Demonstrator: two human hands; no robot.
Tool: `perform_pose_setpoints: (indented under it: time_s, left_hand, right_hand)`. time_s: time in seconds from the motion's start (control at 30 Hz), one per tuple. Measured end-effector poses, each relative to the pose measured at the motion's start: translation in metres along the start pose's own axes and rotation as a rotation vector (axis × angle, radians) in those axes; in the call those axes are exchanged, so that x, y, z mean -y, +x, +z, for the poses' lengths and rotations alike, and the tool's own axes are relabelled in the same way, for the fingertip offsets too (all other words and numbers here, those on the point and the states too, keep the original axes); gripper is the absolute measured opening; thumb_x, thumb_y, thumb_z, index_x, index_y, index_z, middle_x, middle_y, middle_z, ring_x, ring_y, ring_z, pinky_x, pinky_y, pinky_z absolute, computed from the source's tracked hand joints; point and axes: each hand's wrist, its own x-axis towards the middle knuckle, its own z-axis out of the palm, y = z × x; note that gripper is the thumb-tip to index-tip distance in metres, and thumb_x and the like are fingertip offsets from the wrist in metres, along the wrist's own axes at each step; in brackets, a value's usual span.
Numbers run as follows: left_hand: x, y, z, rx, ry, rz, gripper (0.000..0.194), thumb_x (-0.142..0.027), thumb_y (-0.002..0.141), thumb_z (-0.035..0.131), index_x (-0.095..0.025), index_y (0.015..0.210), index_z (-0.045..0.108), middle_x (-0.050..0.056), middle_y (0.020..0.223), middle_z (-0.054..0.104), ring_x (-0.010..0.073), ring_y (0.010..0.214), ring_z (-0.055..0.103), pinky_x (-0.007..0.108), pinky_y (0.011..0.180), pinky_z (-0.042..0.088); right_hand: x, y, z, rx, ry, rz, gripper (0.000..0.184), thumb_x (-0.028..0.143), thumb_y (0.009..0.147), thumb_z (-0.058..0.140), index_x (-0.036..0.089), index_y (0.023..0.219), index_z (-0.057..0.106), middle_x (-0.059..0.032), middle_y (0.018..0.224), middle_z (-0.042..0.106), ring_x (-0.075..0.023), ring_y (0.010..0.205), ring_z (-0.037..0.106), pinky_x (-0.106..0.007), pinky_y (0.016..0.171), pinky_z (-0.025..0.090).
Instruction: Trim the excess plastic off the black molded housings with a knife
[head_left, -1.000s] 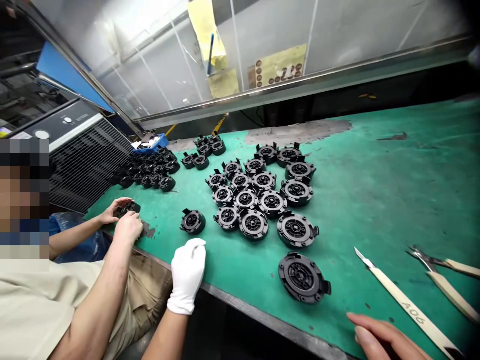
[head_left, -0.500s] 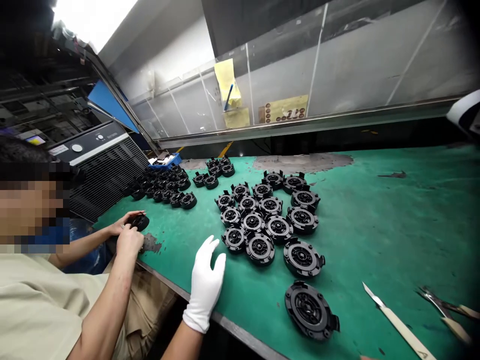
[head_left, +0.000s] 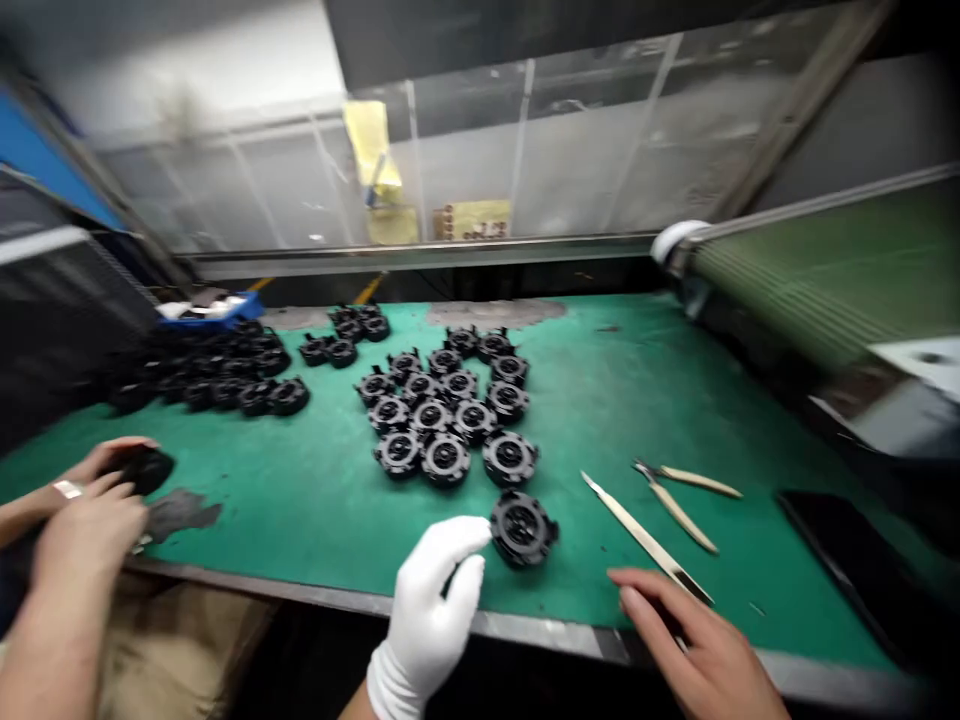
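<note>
The gloved left hand [head_left: 439,600] is hovering with fingers parted at the edge of the nearest black disc [head_left: 523,530], which is lying on the green table [head_left: 637,370]; contact is unclear. The bare right hand [head_left: 701,645] is hanging unclenched near the knife [head_left: 645,536].

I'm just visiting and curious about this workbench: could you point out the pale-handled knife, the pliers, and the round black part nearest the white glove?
Pale-handled knife [head_left: 645,535]: head view, middle of the handle.
Pliers [head_left: 683,515]: head view, lower handle.
Round black part [head_left: 521,528]: head view, centre of its face.
</note>
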Motion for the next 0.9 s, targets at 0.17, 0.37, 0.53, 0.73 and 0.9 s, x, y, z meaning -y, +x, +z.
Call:
perform_pose_setpoints:
  time_s: [0.17,0.37,0.53,0.73,0.9]
  left_hand:
    - [0.005,-0.001,0.002,0.057,0.021,-0.069,0.03,-0.028,0.099,0.058,-0.03,0.128,0.067,0.004,0.133,0.068,0.0228,0.127,0.063,0.042,0.114,0.051]
    - [0.0,0.016,0.016,0.195,0.162,-0.133,0.066,-0.038,0.094,0.066,-0.03,0.154,0.039,0.004,0.159,0.045,0.0237,0.147,0.043,0.046,0.127,0.035]
    - [0.003,0.038,0.024,0.374,0.226,-0.128,0.073,-0.034,0.09,0.067,-0.03,0.155,0.034,0.004,0.161,0.041,0.023,0.149,0.041,0.044,0.128,0.034]
    - [0.006,0.044,0.029,0.43,0.27,-0.069,0.086,-0.035,0.084,0.073,-0.031,0.157,0.028,0.005,0.162,0.038,0.0256,0.15,0.039,0.046,0.128,0.032]
    - [-0.006,0.021,0.047,0.326,0.346,-0.027,0.079,-0.036,0.08,0.077,-0.022,0.148,0.038,0.011,0.146,0.049,0.0283,0.141,0.047,0.047,0.122,0.04]
  right_hand:
    - [0.021,0.021,-0.041,0.033,-0.202,0.109,0.025,0.044,0.101,0.055,0.027,0.11,0.072,-0.003,0.108,0.076,-0.0214,0.097,0.074,-0.028,0.079,0.06]
    - [0.01,0.049,-0.028,0.077,-0.454,0.055,0.023,0.034,0.101,0.052,0.023,0.113,0.068,-0.0069,0.111,0.072,-0.0252,0.103,0.069,-0.038,0.086,0.057]
    - [-0.016,0.047,0.001,0.092,-0.511,0.027,0.033,0.023,0.098,0.051,0.017,0.127,0.064,-0.013,0.116,0.067,-0.0308,0.11,0.065,-0.043,0.093,0.053]
    - [-0.022,0.046,0.0,0.089,-0.46,0.044,0.033,0.019,0.098,0.045,0.019,0.123,0.067,-0.0101,0.105,0.067,-0.0279,0.1,0.067,-0.039,0.086,0.053]
    - [-0.016,0.035,-0.023,0.101,-0.282,0.08,0.036,0.021,0.103,0.041,0.022,0.134,0.06,-0.0081,0.12,0.064,-0.0201,0.102,0.066,-0.031,0.088,0.054]
